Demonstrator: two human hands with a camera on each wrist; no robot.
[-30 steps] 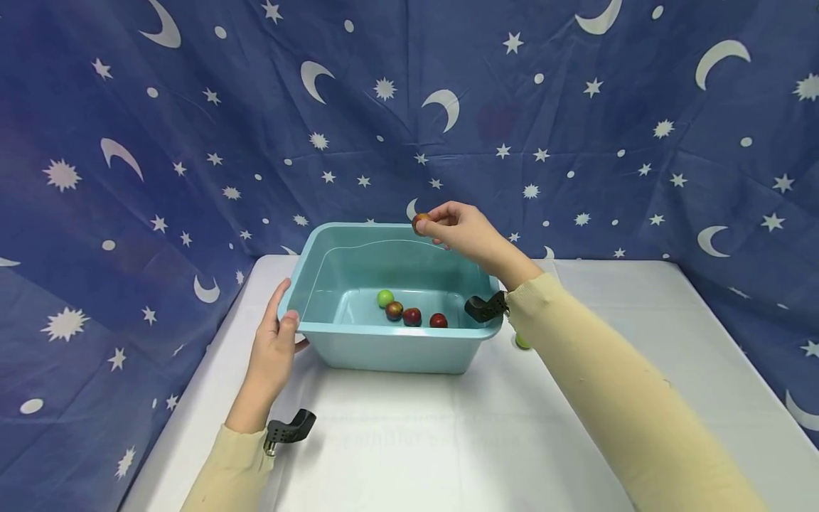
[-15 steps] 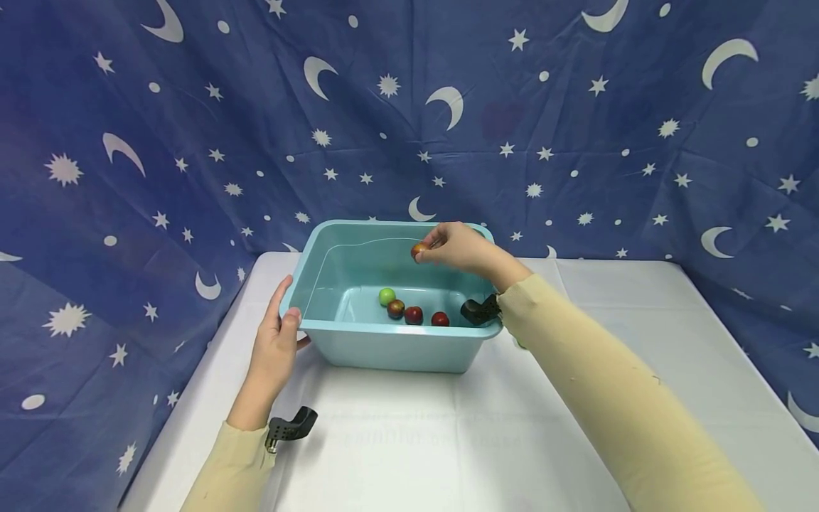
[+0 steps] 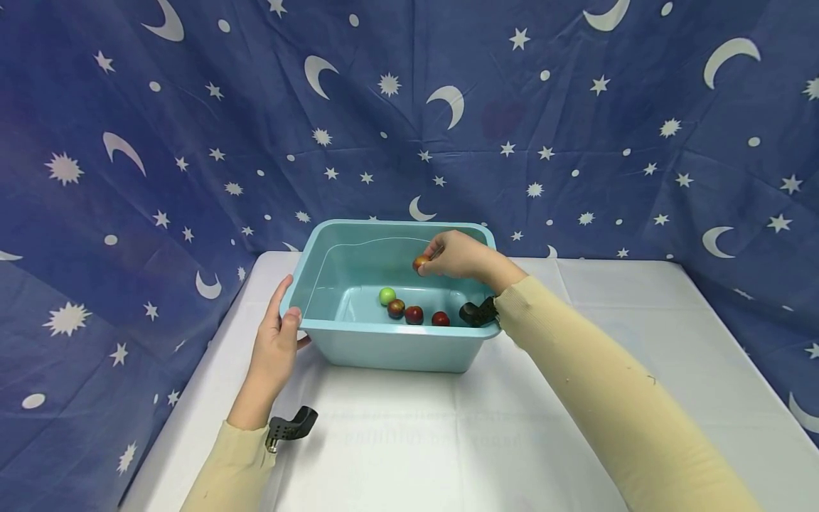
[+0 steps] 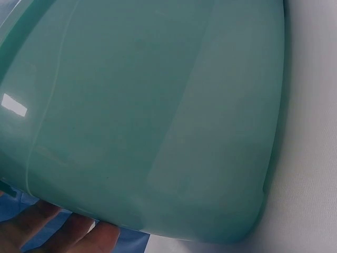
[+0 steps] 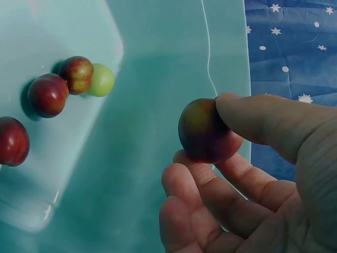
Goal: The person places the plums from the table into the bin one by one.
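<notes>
A light blue plastic basin (image 3: 384,328) stands on the table in the head view. My left hand (image 3: 273,348) grips its left rim near the front corner, thumb on the rim and fingers against the outside; the left wrist view shows some fingertips (image 4: 105,237) by the wall. Above the basin floor, my right hand (image 3: 463,254) pinches a reddish plum (image 5: 202,134) between thumb and fingers. On the floor lie several dark red plums (image 5: 48,95), one of them mottled (image 5: 79,75). Touching the mottled plum is a small green round fruit (image 5: 101,80).
A white cloth (image 3: 397,455) covers the table. Behind it hangs a blue curtain (image 3: 576,114) with moons and stars. Black wrist cameras sit on both sleeves; the right one (image 3: 476,313) hangs just over the basin's right front corner.
My right hand has lowered the plum from above the back rim down into the basin. A green thing right of the basin is now hidden behind the sleeve. The left hand keeps its hold.
</notes>
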